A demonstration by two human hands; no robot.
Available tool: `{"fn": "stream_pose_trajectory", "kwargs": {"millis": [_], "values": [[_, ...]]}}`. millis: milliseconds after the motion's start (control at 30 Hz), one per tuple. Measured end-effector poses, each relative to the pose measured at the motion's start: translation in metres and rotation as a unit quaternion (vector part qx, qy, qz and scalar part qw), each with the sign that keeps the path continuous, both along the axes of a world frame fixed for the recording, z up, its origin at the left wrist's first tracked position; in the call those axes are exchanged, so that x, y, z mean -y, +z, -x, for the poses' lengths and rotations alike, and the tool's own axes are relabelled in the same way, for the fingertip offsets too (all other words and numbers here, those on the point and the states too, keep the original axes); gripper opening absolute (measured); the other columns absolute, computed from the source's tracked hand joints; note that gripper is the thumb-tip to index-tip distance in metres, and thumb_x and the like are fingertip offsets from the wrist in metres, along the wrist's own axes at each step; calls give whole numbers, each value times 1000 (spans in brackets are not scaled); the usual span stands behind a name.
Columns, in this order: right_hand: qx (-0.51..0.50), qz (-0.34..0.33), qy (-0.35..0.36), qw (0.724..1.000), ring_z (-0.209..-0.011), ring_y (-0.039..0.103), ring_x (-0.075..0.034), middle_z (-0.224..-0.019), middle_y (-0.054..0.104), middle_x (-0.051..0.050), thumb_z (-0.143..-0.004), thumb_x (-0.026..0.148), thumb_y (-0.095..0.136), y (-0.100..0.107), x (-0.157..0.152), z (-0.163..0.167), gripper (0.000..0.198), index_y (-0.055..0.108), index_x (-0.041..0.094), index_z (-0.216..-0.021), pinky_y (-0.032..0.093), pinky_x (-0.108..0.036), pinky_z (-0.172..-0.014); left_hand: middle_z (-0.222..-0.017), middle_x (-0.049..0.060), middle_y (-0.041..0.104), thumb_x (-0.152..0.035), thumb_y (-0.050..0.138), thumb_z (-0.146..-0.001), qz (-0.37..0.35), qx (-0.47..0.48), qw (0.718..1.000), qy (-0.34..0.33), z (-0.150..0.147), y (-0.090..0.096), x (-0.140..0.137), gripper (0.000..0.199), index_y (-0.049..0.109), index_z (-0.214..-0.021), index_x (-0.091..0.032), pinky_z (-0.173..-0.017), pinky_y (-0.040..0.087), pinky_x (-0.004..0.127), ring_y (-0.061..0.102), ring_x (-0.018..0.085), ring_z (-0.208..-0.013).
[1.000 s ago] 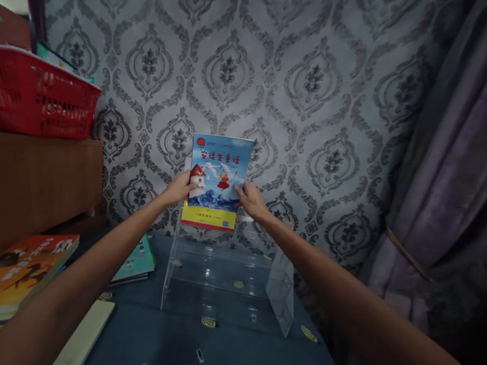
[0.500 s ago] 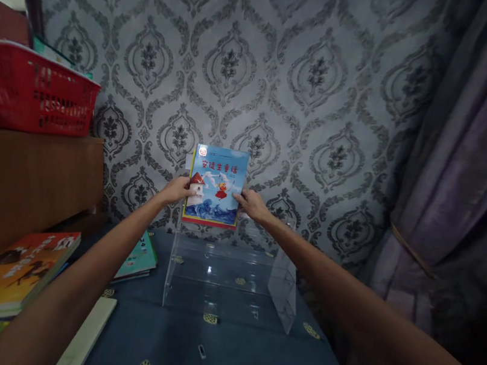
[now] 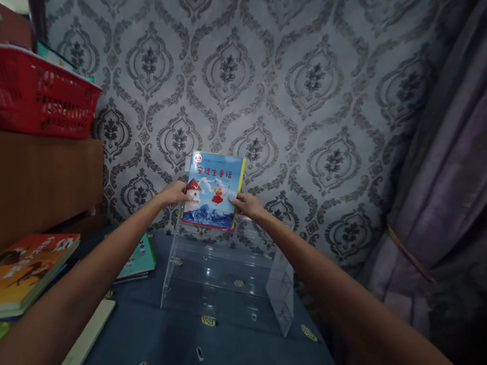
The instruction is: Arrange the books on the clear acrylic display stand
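Both hands grip a blue picture book (image 3: 214, 185) by its sides, its cover facing me and standing upright. My left hand (image 3: 175, 193) has its thumb on the cover's left edge, with the fingers partly hidden. On the opposite edge, my right hand (image 3: 246, 203) presses its thumb on the front. Strips of yellow and red show behind the blue cover, from another cover or book. The book is at the back, upper left part of a clear acrylic rack (image 3: 281, 292); whether it rests on the rack I cannot tell.
Books lie to the left: an orange one (image 3: 13, 270) on a stack and a teal one (image 3: 140, 258) behind my forearm. A red basket (image 3: 65, 104) stands on a brown wooden cabinet (image 3: 25, 174). A tied curtain (image 3: 438, 193) hangs right; patterned wallpaper (image 3: 307, 125) is behind.
The book has moved slightly down with both hands holding it. The yellow strip now shows along its right side instead of its left.
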State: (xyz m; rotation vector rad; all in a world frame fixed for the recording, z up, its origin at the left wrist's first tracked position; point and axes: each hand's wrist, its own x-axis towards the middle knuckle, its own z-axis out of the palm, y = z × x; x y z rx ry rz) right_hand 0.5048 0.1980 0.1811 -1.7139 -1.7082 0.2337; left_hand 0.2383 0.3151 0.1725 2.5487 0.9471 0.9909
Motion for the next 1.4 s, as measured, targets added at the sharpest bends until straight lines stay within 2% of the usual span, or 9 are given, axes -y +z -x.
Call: {"fn": "stream_pose_trajectory", "kwargs": {"millis": [233,433,667,833,933,1100,1233,1300,1400], "values": [[-88,9,16,996,-54,56,-12,-58,63,0,-86,47,66,-5,-7,-3,33,71,16,-77,46,-19,-49,-61,0,57,-37,73,-67,-17,-8,999,48,2,-3,2,24,58,-62,-19,-63,41,28,58,20,-67],[-117,13,29,993,-53,53,-11,-54,58,1,-77,56,74,-5,-7,-5,41,66,16,-68,44,-18,-46,-67,1,58,-38,72,-67,-30,-1,998,58,2,-3,6,25,53,-67,-21,-64,39,29,57,22,-70],[-97,6,17,995,-50,50,-11,-52,54,2,-78,53,73,-9,-4,-3,41,62,17,-62,43,-20,-47,-68,0,58,-37,75,-66,-40,31,998,43,2,-7,6,28,53,-71,-21,-61,39,28,55,20,-68],[-52,-16,7,998,-51,51,-12,-48,50,2,-75,52,73,-10,-1,-3,46,56,18,-50,41,-21,-49,-64,-2,57,-40,66,-74,-40,59,997,31,0,-11,3,23,56,-70,-19,-58,38,26,53,17,-65],[-31,-32,-2,999,-54,54,-13,-48,51,2,-74,53,73,-11,0,-3,47,54,18,-48,40,-22,-51,-61,-3,53,-40,65,-74,-39,71,996,35,0,-12,2,25,55,-67,-18,-58,36,25,51,15,-64],[-2,-75,-24,997,-61,55,-15,-52,53,2,-76,52,70,-16,0,-2,41,58,18,-56,38,-23,-56,-63,-3,51,-40,66,-74,-34,91,994,53,2,-15,7,26,52,-67,-19,-59,33,26,48,15,-64],[23,-108,-41,993,-70,57,-16,-63,60,1,-75,39,70,-22,2,1,25,60,19,-65,39,-24,-62,-71,-3,57,-37,66,-77,-22,107,992,58,2,-18,12,24,56,-90,-18,-61,36,25,54,16,-69],[32,-129,-56,990,-74,58,-17,-72,63,0,-75,33,70,-24,5,2,16,61,20,-76,41,-24,-65,-74,-2,60,-35,65,-78,-20,108,993,50,1,-19,14,28,55,-99,-18,-63,39,25,56,16,-71],[42,-147,-74,985,-75,60,-17,-79,65,0,-78,28,67,-25,9,4,22,60,20,-97,43,-24,-66,-73,-2,58,-33,62,-80,-24,101,994,34,0,-19,17,18,55,-90,-18,-63,39,25,56,16,-70]]}}
